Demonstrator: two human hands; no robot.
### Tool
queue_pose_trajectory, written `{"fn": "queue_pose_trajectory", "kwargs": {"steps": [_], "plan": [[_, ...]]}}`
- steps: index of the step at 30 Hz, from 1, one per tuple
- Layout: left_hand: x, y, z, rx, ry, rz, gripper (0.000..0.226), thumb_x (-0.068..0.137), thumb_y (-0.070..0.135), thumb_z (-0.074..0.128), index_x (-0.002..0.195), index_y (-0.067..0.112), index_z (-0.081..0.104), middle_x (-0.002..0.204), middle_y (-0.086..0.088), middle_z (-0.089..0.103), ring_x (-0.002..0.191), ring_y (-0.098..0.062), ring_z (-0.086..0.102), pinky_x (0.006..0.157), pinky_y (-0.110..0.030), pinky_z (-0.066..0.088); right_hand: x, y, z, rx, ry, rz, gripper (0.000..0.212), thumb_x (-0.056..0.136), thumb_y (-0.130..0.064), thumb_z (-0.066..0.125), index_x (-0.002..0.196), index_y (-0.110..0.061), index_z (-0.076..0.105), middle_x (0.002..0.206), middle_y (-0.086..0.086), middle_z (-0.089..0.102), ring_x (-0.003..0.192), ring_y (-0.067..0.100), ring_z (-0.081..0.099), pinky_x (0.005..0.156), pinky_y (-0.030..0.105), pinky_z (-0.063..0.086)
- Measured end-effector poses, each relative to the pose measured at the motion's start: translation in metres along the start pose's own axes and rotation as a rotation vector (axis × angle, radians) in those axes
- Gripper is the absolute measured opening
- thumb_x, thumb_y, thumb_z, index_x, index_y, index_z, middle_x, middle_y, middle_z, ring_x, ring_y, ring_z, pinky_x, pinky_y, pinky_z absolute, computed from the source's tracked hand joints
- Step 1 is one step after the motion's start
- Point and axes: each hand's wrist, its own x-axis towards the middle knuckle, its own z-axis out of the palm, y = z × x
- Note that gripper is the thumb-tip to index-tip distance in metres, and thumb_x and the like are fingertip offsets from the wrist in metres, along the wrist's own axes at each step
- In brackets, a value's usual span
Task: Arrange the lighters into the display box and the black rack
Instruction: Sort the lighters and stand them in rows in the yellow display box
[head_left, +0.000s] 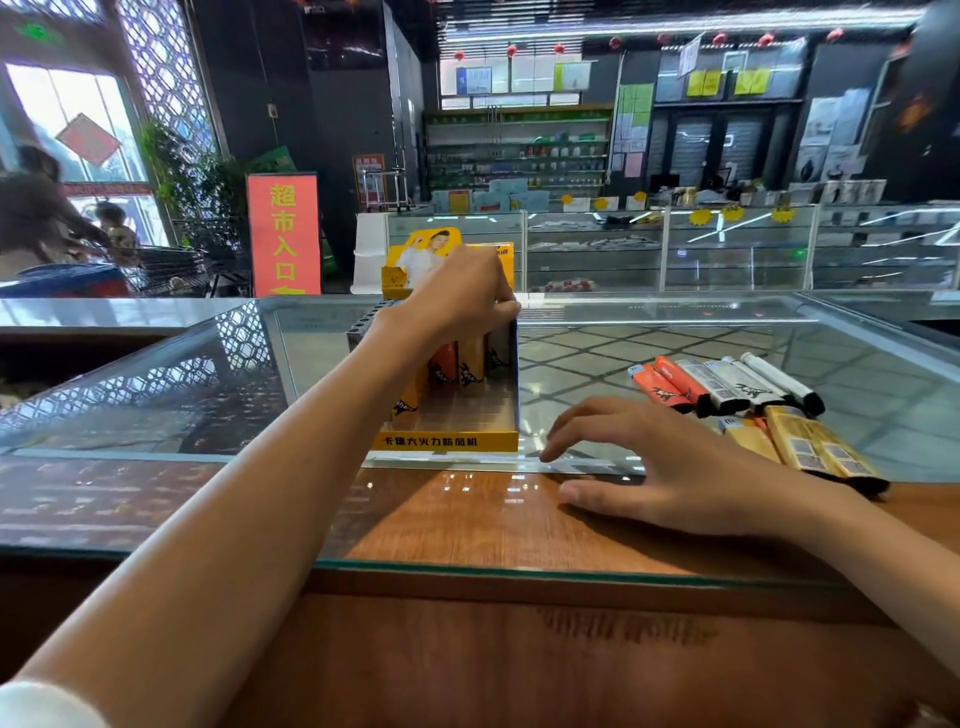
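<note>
Lighters (470, 366) stand upright at the back of the display box (447, 441) at centre frame. The left hand (457, 301) reaches over them, its fingers (501, 307) curled down round the top of the white lighter (498, 351) at the row's right end. The black rack (359, 326) shows only as a sliver beside the box, behind the forearm. Right of centre, loose lighters (727, 387) lie heaped on the glass desk (675, 338); the right hand (675, 470) rests flat beside them, spread and holding nothing. Each lighter looks light, rigid and smooth, likely slippery; pinching the long flat faces near the middle should steady it.
</note>
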Motion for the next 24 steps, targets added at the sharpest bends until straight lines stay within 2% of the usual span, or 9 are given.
{"fn": "queue_pose_trajectory", "kwargs": {"steps": [4, 6, 9, 12, 15, 17, 19, 21, 24], "plan": [[-0.001, 0.002, -0.001, 0.088, 0.012, 0.004, 0.021, 0.091, 0.022, 0.059, 0.099, 0.01, 0.074, 0.095, -0.009, 0.07, 0.104, -0.023, 0.053, 0.092, -0.042, 0.041, -0.007, 0.001, 0.001, 0.027, 0.002, -0.004, 0.036, 0.084, -0.053, 0.056, 0.115, -0.036, 0.061, 0.119, -0.019, 0.052, 0.113, -0.007, 0.045, 0.099, 0.022, 0.037], [-0.004, 0.003, -0.002, 0.071, -0.018, 0.011, 0.022, 0.09, 0.018, 0.059, 0.104, 0.007, 0.073, 0.094, -0.013, 0.07, 0.098, -0.027, 0.056, 0.087, -0.042, 0.042, -0.009, 0.0, 0.001, 0.017, 0.0, -0.003, 0.036, 0.085, -0.053, 0.056, 0.117, -0.035, 0.06, 0.12, -0.018, 0.051, 0.114, -0.006, 0.044, 0.099, 0.022, 0.037], [-0.011, 0.004, -0.004, 0.077, -0.05, 0.028, 0.022, 0.09, 0.016, 0.059, 0.103, 0.003, 0.072, 0.089, -0.015, 0.069, 0.089, -0.03, 0.058, 0.07, -0.033, 0.04, -0.019, -0.001, -0.002, -0.008, 0.044, 0.01, 0.038, 0.085, -0.051, 0.056, 0.117, -0.029, 0.061, 0.117, -0.017, 0.054, 0.111, -0.003, 0.048, 0.096, 0.022, 0.04], [-0.02, 0.007, -0.008, 0.045, -0.031, 0.04, 0.02, 0.09, 0.015, 0.059, 0.096, 0.001, 0.071, 0.088, -0.016, 0.069, 0.083, -0.027, 0.06, 0.069, -0.031, 0.044, -0.042, 0.007, -0.017, 0.002, 0.302, 0.116, 0.039, 0.083, -0.051, 0.054, 0.108, -0.023, 0.064, 0.103, -0.015, 0.062, 0.097, -0.001, 0.056, 0.086, 0.024, 0.046], [-0.033, 0.015, -0.009, -0.005, 0.068, 0.085, 0.016, 0.088, 0.013, 0.063, 0.096, 0.003, 0.072, 0.095, -0.015, 0.07, 0.086, -0.026, 0.062, 0.079, -0.042, 0.051, -0.072, 0.03, -0.04, -0.122, 0.587, 0.429, 0.05, 0.079, -0.061, 0.048, 0.105, -0.02, 0.064, 0.096, -0.007, 0.066, 0.089, 0.013, 0.061, 0.077, 0.036, 0.051], [-0.043, 0.027, -0.007, -0.024, 0.122, 0.143, 0.016, 0.087, 0.013, 0.065, 0.098, 0.004, 0.072, 0.098, -0.015, 0.07, 0.084, -0.022, 0.063, 0.079, -0.038, 0.053, -0.087, 0.045, -0.052, -0.286, 0.515, 0.757, 0.067, 0.078, -0.073, 0.037, 0.102, -0.015, 0.062, 0.101, 0.001, 0.062, 0.092, 0.022, 0.058, 0.079, 0.041, 0.05], [-0.056, 0.044, -0.004, -0.075, 0.137, 0.213, 0.021, 0.085, 0.017, 0.066, 0.104, 0.007, 0.071, 0.102, -0.01, 0.07, 0.074, -0.004, 0.058, 0.071, -0.018, 0.048, -0.093, 0.052, -0.056, -0.345, 0.335, 0.957, 0.087, 0.07, -0.085, 0.02, 0.079, -0.009, 0.061, 0.092, 0.008, 0.059, 0.082, 0.026, 0.055, 0.079, 0.041, 0.048], [-0.072, 0.061, -0.001, -0.144, 0.085, 0.274, 0.023, 0.086, 0.024, 0.064, 0.105, 0.012, 0.071, 0.102, -0.002, 0.07, 0.071, 0.008, 0.053, 0.07, -0.007, 0.04, -0.089, 0.05, -0.054, -0.352, 0.222, 1.006, 0.095, 0.059, -0.091, 0.008, 0.061, -0.01, 0.057, 0.081, 0.008, 0.054, 0.077, 0.026, 0.053, 0.074, 0.039, 0.043], [-0.096, 0.083, 0.004, -0.27, -0.048, 0.321, 0.028, 0.087, 0.038, 0.056, 0.102, 0.021, 0.072, 0.102, 0.009, 0.07, 0.086, 0.002, 0.061, 0.075, -0.006, 0.043, -0.069, 0.042, -0.05, -0.364, 0.094, 1.011, 0.101, 0.055, -0.095, 0.003, 0.067, -0.015, 0.064, 0.094, 0.01, 0.055, 0.098, 0.029, 0.054, 0.073, 0.038, 0.037]]}}
